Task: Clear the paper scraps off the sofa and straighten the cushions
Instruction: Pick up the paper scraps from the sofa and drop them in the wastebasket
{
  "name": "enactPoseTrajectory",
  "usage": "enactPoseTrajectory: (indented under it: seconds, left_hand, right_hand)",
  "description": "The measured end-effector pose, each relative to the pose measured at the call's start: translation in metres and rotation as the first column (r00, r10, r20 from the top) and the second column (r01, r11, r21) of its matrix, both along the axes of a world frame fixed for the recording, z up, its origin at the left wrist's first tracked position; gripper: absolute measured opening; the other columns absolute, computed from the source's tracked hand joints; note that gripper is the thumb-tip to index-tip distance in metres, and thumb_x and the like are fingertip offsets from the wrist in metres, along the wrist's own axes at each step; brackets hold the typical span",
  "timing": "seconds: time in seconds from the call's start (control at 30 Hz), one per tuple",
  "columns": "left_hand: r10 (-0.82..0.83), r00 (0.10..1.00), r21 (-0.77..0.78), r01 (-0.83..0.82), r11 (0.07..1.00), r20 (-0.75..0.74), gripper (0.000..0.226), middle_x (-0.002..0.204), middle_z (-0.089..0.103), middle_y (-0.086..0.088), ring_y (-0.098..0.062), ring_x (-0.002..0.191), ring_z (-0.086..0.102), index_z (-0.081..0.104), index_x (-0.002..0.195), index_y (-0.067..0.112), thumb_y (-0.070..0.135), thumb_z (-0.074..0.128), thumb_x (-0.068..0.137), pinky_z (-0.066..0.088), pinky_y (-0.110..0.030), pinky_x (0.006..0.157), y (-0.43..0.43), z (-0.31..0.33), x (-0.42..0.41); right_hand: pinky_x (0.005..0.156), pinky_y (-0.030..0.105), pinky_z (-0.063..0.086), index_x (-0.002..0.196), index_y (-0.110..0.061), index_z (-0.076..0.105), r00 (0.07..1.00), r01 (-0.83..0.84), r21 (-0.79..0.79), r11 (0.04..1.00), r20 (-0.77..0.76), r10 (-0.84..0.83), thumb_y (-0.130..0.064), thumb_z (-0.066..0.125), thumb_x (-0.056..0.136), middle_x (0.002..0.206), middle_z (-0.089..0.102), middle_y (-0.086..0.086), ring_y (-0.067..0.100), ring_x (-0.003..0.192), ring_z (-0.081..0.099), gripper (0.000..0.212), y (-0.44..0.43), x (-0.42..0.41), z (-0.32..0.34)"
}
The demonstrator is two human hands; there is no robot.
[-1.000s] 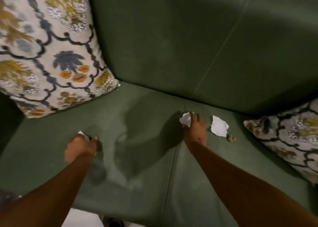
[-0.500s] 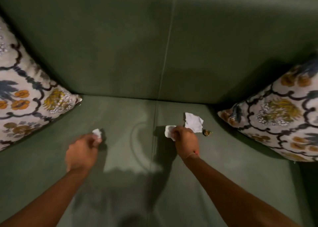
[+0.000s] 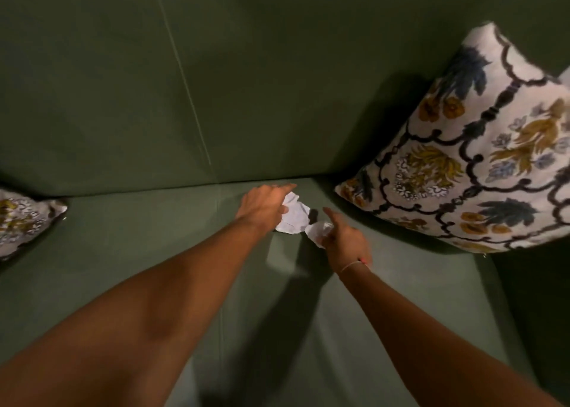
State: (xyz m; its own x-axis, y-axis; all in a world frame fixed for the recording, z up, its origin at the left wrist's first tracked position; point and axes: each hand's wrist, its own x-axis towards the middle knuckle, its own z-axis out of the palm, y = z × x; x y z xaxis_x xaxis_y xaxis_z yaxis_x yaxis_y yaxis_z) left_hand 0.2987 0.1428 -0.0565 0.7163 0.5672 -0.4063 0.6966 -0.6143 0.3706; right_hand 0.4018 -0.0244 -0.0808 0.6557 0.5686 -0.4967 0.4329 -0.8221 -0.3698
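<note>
Your left hand (image 3: 262, 204) is pinching a flat torn paper scrap (image 3: 294, 218); your right hand (image 3: 344, 237), at four o'clock, is clutching a crumpled wad (image 3: 317, 230) on the sofa (image 3: 154, 237).

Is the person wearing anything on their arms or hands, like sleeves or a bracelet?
No sleeves show: both forearms are bare down to the bottom of the picture. The left hand wears nothing. At the wrist of the right hand sits a thin pale thread bracelet with a small red bit. No gloves, rings or watch are visible.
</note>
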Motion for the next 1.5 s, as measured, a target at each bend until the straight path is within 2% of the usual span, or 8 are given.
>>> enactPoseTrajectory:
  seconds: [0.13,0.4,0.7,0.77,0.93,1.23,1.37,1.5]
  left_hand:
    - [-0.094,0.991,0.050,0.099,0.994,-0.091,0.051,0.128,0.063,-0.004,-0.032,0.114,0.059,0.050,0.133,0.035,0.021,0.061,0.085,0.047,-0.037,0.085,-0.004,-0.018,0.007]
    - [-0.029,0.999,0.160,0.023,0.987,0.032,0.019,0.106,0.067,-0.005,-0.034,0.095,0.065,0.069,0.097,0.021,0.034,0.062,0.085,0.044,-0.035,0.069,-0.014,-0.043,-0.010]
    - [0.403,0.897,-0.071,-0.397,0.915,0.183,0.019,0.091,0.070,0.000,-0.028,0.082,0.065,0.073,0.090,0.026,0.041,0.065,0.080,0.046,-0.031,0.066,-0.031,-0.031,-0.133]
    - [0.493,0.856,-0.075,-0.487,0.870,0.154,0.019,0.092,0.072,-0.001,-0.028,0.084,0.066,0.074,0.091,0.027,0.041,0.066,0.079,0.049,-0.033,0.070,-0.034,-0.024,-0.190]
    - [0.723,0.685,-0.071,-0.720,0.691,0.087,0.019,0.092,0.075,-0.007,-0.031,0.086,0.068,0.076,0.091,0.028,0.039,0.066,0.079,0.049,-0.032,0.070,-0.044,-0.008,-0.353]
    - [0.947,0.312,0.017,-0.949,0.314,-0.083,0.026,0.086,0.076,-0.007,-0.031,0.083,0.070,0.076,0.093,0.027,0.047,0.064,0.082,0.047,-0.031,0.068,-0.113,-0.014,-0.671]
    - [0.982,-0.027,0.022,-0.999,-0.023,-0.189,0.033,0.089,0.075,-0.011,-0.033,0.087,0.069,0.075,0.091,0.021,0.049,0.071,0.075,0.051,-0.035,0.072,-0.142,-0.036,-0.776]
    - [0.956,-0.105,0.040,-0.994,-0.098,-0.275,0.043,0.102,0.073,-0.014,-0.034,0.095,0.067,0.071,0.101,0.017,0.049,0.072,0.073,0.054,-0.040,0.079,-0.146,-0.072,-0.841]
  right_hand:
    - [0.088,0.042,0.055,0.116,-0.042,0.060,1.000,0.015,0.047,0.999,0.002,-0.015,-0.030,0.058,0.089,0.111,0.070,0.005,0.028,0.102,0.064,0.029,0.003,-0.001,-0.013]
    - [0.083,0.041,0.054,0.105,-0.027,0.068,0.995,0.094,0.125,0.988,0.022,-0.098,-0.024,0.058,0.089,0.103,0.071,0.010,0.031,0.095,0.065,0.020,-0.003,-0.006,-0.025]
    - [0.068,0.023,0.042,0.098,-0.019,0.074,0.953,0.268,0.218,0.938,-0.200,-0.226,-0.036,0.074,0.079,0.079,0.067,-0.007,0.000,0.067,0.057,0.026,-0.004,-0.097,-0.003]
    - [0.071,0.024,0.045,0.096,-0.018,0.074,0.947,0.248,0.206,0.947,-0.256,-0.193,-0.036,0.076,0.077,0.080,0.070,-0.005,0.009,0.070,0.062,0.026,0.004,-0.148,0.002]
    - [0.081,0.033,0.055,0.092,-0.017,0.078,0.922,0.176,0.160,0.971,-0.372,-0.105,-0.034,0.081,0.071,0.087,0.078,0.004,0.021,0.084,0.071,0.027,0.034,-0.292,0.011]
    - [0.074,0.024,0.049,0.093,-0.022,0.079,0.868,-0.191,0.000,0.982,-0.468,0.169,-0.045,0.075,0.072,0.093,0.078,0.007,0.022,0.087,0.070,0.031,0.044,-0.592,0.007]
    - [0.074,0.024,0.048,0.094,-0.025,0.078,0.831,-0.334,-0.029,0.942,-0.481,0.280,-0.046,0.067,0.080,0.096,0.077,0.008,0.028,0.096,0.069,0.027,0.036,-0.704,-0.010]
    - [0.074,0.027,0.049,0.093,-0.019,0.077,0.809,-0.396,-0.084,0.914,-0.503,0.304,-0.039,0.065,0.078,0.094,0.075,0.012,0.031,0.093,0.068,0.028,0.043,-0.783,-0.039]
